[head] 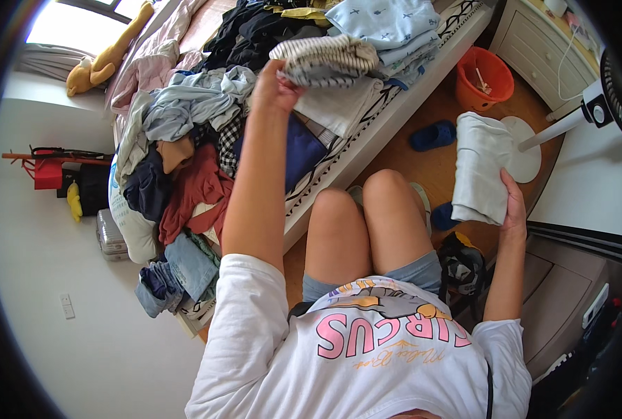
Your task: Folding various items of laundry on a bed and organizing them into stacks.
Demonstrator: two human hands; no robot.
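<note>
My left hand (278,90) grips the near edge of a striped folded garment (326,55) above the bed. Beneath it lie a white folded cloth (337,107) and a navy folded cloth (303,152), the latter partly behind my forearm. Over the floor to the right, my right hand (514,201) holds a white folded garment (479,167) by its lower right side. Light blue patterned clothes (384,23) are stacked just beyond the striped garment.
Loose clothes pile up across the bed, including a rust-red garment (198,191) and jeans (159,288). An orange bucket (485,78), blue clogs (432,135) and a standing fan (557,131) are on the floor at right. White drawers (531,55) stand behind.
</note>
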